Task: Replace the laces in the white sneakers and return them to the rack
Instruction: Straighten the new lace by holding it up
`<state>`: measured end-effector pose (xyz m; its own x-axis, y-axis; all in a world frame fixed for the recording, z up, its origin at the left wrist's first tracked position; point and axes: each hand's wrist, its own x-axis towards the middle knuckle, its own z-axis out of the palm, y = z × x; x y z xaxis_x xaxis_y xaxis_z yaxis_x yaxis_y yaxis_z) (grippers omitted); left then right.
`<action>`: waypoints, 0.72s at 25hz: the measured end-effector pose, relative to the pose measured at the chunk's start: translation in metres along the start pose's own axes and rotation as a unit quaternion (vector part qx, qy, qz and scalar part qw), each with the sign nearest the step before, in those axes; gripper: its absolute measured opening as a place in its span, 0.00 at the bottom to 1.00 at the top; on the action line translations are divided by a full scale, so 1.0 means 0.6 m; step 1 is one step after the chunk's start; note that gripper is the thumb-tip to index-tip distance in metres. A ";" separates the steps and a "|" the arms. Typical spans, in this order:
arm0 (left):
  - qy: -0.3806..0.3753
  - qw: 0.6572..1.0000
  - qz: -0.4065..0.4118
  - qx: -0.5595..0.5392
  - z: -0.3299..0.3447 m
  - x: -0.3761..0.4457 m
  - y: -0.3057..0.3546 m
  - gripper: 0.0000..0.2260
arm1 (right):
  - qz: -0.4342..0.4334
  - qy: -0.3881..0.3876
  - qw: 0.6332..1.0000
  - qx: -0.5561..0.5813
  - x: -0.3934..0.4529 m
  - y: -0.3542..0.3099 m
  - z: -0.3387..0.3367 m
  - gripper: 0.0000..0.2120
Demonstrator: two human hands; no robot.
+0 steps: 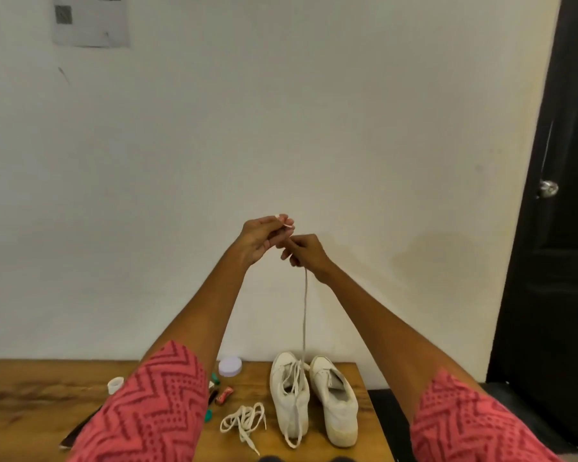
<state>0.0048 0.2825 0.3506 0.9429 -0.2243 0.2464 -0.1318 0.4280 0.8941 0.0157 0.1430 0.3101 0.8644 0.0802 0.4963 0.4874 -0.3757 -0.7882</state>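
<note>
High above wooden worktop [30, 388]: left hand [259, 238] and right hand [306, 251] pinching long white lace [304, 315], pulled taut from left white canvas sneaker [289, 398], probably evening ends before lacing on.

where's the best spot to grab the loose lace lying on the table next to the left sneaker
Take the loose lace at its bunched loops, coming straight down from above. It lies flat on the table, so only the top is open; the loops give bulk to pinch, while its thin tail trailing toward the near edge would probably slip. The left sneaker stands close on its right.
</note>
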 end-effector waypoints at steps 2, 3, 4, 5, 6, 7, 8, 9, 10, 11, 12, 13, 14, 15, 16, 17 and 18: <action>0.045 0.997 0.043 0.042 -0.013 0.006 0.010 0.09 | -0.015 -0.051 0.997 -0.057 0.000 -0.012 0.009 0.14; 0.064 0.994 0.063 0.063 -0.021 0.009 0.017 0.10 | -0.034 -0.069 0.992 -0.096 0.002 -0.019 0.009 0.13; 0.078 0.989 0.081 0.094 -0.029 0.012 0.023 0.10 | -0.052 -0.081 0.987 -0.132 0.006 -0.029 0.006 0.12; 0.088 0.982 0.099 0.138 -0.034 0.014 0.028 0.10 | -0.067 -0.083 0.981 -0.161 0.010 -0.039 0.001 0.11; 0.092 0.969 0.121 0.194 -0.038 0.015 0.030 0.09 | -0.081 -0.076 0.976 -0.189 0.015 -0.049 -0.003 0.10; 0.085 0.954 0.145 0.250 -0.038 0.014 0.030 0.08 | -0.098 -0.061 0.970 -0.214 0.020 -0.058 -0.008 0.09; 0.068 0.935 0.167 0.306 -0.037 0.015 0.025 0.07 | -0.117 -0.047 0.964 -0.233 0.025 -0.065 -0.014 0.08; 0.042 0.914 0.183 0.361 -0.035 0.015 0.018 0.06 | -0.136 -0.039 0.959 -0.244 0.030 -0.070 -0.021 0.07; 0.014 0.893 0.190 0.407 -0.030 0.015 0.011 0.06 | -0.151 -0.038 0.955 -0.252 0.034 -0.076 -0.030 0.07; -0.011 0.881 0.187 0.434 -0.026 0.013 0.006 0.07 | -0.158 -0.041 0.951 -0.262 0.038 -0.080 -0.039 0.07; -0.027 0.882 0.176 0.436 -0.021 0.013 0.001 0.08 | -0.159 -0.044 0.950 -0.267 0.042 -0.081 -0.049 0.07; -0.036 0.894 0.163 0.416 -0.016 0.011 -0.003 0.09 | -0.157 -0.043 0.952 -0.260 0.046 -0.081 -0.058 0.07; -0.042 0.910 0.150 0.384 -0.013 0.009 -0.007 0.10 | -0.156 -0.036 0.957 -0.242 0.047 -0.080 -0.066 0.06; -0.050 0.924 0.134 0.354 -0.009 0.006 -0.010 0.11 | -0.159 -0.026 0.962 -0.220 0.048 -0.079 -0.072 0.06; -0.058 0.934 0.117 0.333 -0.006 0.005 -0.014 0.11 | -0.161 -0.019 0.966 -0.204 0.050 -0.078 -0.078 0.06; -0.070 0.940 0.099 0.320 -0.004 0.004 -0.017 0.11 | -0.162 -0.016 0.967 -0.195 0.052 -0.076 -0.084 0.07; -0.083 0.942 0.083 0.315 -0.002 0.002 -0.017 0.12 | -0.161 -0.017 0.968 -0.194 0.056 -0.074 -0.088 0.07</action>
<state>0.0078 0.2789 0.3410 0.8394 -0.3556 0.4111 -0.4782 -0.1238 0.8695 0.0162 0.1135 0.3811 0.6822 0.2783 0.6761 0.6547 -0.6442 -0.3954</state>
